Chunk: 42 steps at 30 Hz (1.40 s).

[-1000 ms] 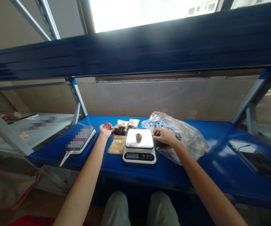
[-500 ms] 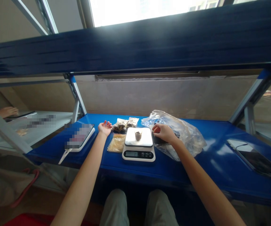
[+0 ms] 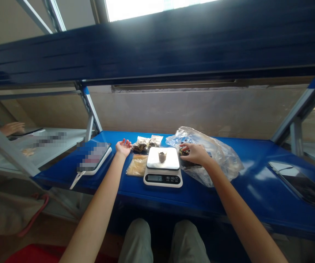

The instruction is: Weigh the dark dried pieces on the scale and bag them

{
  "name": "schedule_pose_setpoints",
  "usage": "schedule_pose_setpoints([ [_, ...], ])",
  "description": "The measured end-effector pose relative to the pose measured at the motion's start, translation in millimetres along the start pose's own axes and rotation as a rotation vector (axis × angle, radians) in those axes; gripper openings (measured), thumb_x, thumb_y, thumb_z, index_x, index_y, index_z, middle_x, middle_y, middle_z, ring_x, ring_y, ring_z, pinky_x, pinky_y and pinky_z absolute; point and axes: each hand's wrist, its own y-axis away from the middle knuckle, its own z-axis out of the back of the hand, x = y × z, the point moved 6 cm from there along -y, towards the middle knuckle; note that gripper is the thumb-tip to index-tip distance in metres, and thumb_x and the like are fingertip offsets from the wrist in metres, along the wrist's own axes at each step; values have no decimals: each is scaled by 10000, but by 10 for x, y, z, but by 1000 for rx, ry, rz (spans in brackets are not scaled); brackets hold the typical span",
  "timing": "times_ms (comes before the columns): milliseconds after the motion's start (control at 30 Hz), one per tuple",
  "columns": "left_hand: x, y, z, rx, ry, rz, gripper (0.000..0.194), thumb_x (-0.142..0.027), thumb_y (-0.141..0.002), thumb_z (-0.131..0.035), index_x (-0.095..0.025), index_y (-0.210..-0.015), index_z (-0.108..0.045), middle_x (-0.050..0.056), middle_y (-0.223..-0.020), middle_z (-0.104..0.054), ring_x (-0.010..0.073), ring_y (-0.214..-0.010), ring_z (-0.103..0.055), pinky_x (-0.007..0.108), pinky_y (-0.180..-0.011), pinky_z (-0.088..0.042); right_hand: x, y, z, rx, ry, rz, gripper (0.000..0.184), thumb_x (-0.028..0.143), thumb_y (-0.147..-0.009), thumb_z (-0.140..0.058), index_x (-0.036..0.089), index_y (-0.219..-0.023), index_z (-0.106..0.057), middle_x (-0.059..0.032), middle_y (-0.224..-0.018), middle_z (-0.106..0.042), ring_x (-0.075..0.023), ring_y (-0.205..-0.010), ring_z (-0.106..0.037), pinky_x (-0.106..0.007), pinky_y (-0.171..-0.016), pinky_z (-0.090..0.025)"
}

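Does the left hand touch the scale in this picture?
No, the left hand lies open near the small packets, apart from the scale.

Left hand [image 3: 124,148] open beside small packets [image 3: 143,145], right hand [image 3: 196,153] at a clear plastic bag [image 3: 223,158], digital kitchen scale [image 3: 163,179] between

On the shelf [image 3: 245,193], a scale [image 3: 163,178] at centre — a cup [image 3: 162,157] on top, packets [image 3: 146,143] behind, a flat packet [image 3: 137,165] to the left, a plastic bag [image 3: 223,157] to the right. Further left, a tablet [image 3: 94,157]; far right, a phone [image 3: 300,186] — both well apart from the scale.
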Motion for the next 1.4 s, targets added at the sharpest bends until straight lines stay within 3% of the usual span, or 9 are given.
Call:
schedule_pose_setpoints([
  [267,5,-14,-4,-1,-8,-5,130,-111,-716,-372,-179,-654,-466,14,-550,-488,129,-467,-481,228,-454,-329,-23,-30,-133,72,23,19,304,332,-669,-599,200,-919,-710,-60,-956,-712,-244,-871,-634,-290,-683,-446],
  [500,7,-30,7,-11,3,-5,113,-114,-687,-381,-180,-670,-471,15,-547,-489,134,-465,-464,236,-462,-317,-59,-64,-145,45,-32,10,247,331,-667,-624,196,-852,-716,-44,-893,-721,-220,-840,-640,-269,-699,-445],
  [833,25,-14,27,16,29,-6,144,-130,-738,-374,-179,-647,-473,21,-564,-500,135,-484,-472,239,-487,-313,-110,-96,-147,34,24,-13,226,308,-769,-542,202,-895,-697,-47,-852,-714,-211,-827,-637,-284,-713,-414],
  [1267,39,-6,3,2,22,-7,136,-145,-750,-375,-181,-663,-474,15,-556,-503,129,-461,-474,230,-475,-314,-249,-152,-205,25,-130,20,254,351,-777,-538,183,-904,-681,-59,-821,-705,-188,-733,-632,-262,-617,-429],
  [1400,68,90,-15,-45,-99,-114,176,-226,-802,-362,-181,-741,-522,13,-569,-506,137,-512,-502,238,-517,-357,-343,-182,-246,17,-162,43,291,424,-740,-550,200,-852,-697,-49,-759,-712,-191,-699,-645,-262,-601,-454],
])
